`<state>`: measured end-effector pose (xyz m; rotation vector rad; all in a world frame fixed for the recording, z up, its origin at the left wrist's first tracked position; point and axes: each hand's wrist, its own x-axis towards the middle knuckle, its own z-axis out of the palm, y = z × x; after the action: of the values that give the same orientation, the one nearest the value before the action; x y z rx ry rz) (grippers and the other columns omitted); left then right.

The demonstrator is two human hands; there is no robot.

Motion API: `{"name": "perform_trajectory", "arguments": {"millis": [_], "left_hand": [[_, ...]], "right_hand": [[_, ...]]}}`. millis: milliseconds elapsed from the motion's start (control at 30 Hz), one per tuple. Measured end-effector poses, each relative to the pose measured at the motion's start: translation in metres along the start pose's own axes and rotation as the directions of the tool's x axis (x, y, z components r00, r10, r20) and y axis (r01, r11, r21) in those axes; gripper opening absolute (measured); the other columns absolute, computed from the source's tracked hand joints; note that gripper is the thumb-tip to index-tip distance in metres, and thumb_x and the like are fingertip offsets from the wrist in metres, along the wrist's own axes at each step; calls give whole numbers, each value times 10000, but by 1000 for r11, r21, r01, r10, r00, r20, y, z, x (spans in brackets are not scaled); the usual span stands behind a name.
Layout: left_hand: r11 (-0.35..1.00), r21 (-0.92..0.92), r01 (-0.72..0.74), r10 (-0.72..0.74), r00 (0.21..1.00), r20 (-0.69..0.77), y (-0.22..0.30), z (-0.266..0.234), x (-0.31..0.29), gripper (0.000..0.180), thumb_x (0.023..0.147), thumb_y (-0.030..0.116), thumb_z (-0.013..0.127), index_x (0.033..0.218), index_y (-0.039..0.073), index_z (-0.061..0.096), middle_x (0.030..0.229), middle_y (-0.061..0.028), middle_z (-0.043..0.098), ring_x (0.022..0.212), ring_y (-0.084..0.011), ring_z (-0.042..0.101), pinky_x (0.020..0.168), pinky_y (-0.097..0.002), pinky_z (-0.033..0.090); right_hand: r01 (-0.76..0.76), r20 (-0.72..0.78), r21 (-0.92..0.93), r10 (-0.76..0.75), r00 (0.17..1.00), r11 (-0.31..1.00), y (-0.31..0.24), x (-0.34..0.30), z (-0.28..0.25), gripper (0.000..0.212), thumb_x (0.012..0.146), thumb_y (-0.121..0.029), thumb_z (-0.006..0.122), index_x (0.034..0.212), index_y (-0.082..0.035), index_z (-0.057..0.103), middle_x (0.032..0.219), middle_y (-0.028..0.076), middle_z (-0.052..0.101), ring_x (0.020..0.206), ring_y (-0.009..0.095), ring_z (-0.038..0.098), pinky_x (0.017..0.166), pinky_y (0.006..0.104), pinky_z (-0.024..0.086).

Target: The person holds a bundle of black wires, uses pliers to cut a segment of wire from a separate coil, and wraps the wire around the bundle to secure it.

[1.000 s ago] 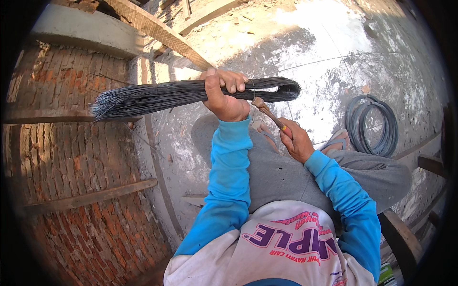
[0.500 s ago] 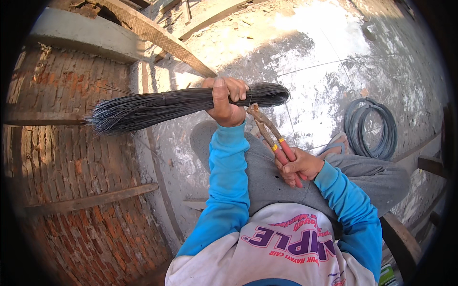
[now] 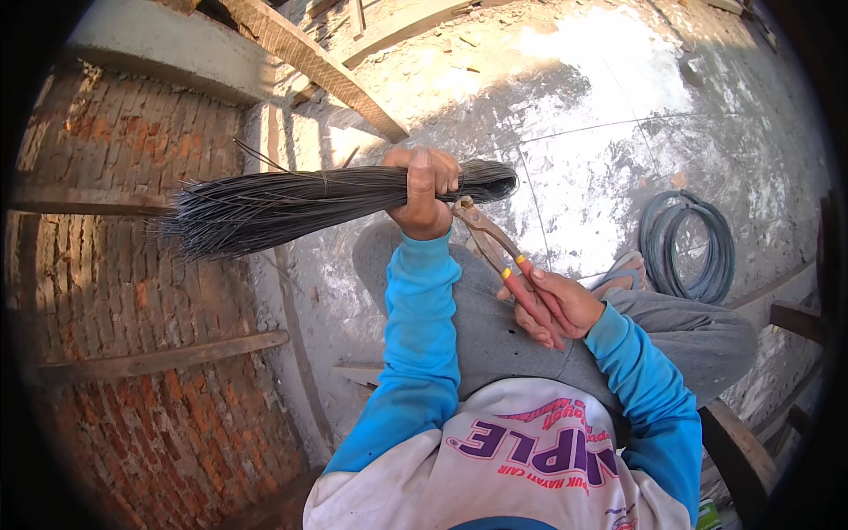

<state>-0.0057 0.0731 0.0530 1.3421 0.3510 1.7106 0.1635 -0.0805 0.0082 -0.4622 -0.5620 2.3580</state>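
My left hand [image 3: 422, 193] is closed round a thick bundle of dark wire [image 3: 291, 205], near its looped right end. The cut ends fan out at the bundle's left, and a few strands stick up above the rest. A thin tie circles the bundle left of my fist. In my right hand [image 3: 565, 307] are end-cutting pincers [image 3: 505, 252] with red grips and yellow bands, held by both handles. Their rusty jaws lie just below the bundle, close to my left fist; whether they touch the wire I cannot tell.
A coil of grey wire [image 3: 687, 247] lies on the concrete floor [image 3: 609, 168] at the right, near my sandalled foot [image 3: 625, 269]. A brick wall [image 3: 168, 309] with wooden battens stands at the left. A timber beam [image 3: 327, 75] slants across the upper left.
The bundle has rolled and shifted slightly in my left hand, its looped end moving left and loose strands rising. The pincers' handles have spread a little, and my right fingers have loosened.
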Motion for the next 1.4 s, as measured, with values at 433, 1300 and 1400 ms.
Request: {"name": "perform_trajectory", "arguments": {"millis": [433, 1300, 1400], "left_hand": [[999, 29, 40, -43, 994, 99, -5, 0, -7, 124, 920, 69, 503, 812, 43, 445, 570, -45, 444, 494, -122, 419, 497, -302, 416], [990, 100, 100, -92, 993, -79, -18, 19, -2, 226, 928, 127, 464, 717, 80, 400, 512, -28, 357, 454, -135, 380, 485, -320, 412], [992, 82, 92, -91, 996, -14, -13, 15, -8, 211, 933, 82, 453, 730, 73, 397, 520, -36, 377, 463, -131, 380, 487, -311, 405]], "right_hand": [[-248, 231, 374, 169, 958, 894, 23, 0, -12, 373, 814, -149, 675, 1098, -43, 458, 642, 39, 501, 419, 93, 449, 349, 218, 362], [-90, -122, -161, 71, 990, 983, 9, 6, -26, 389, 896, -408, 594, 850, -25, 545, 575, 77, 552, 450, 149, 534, 431, 269, 441], [-250, -249, -406, 157, 956, 879, 1, 5, -22, 353, 807, -319, 724, 847, -9, 562, 638, 85, 598, 519, 153, 571, 475, 273, 457]]}}
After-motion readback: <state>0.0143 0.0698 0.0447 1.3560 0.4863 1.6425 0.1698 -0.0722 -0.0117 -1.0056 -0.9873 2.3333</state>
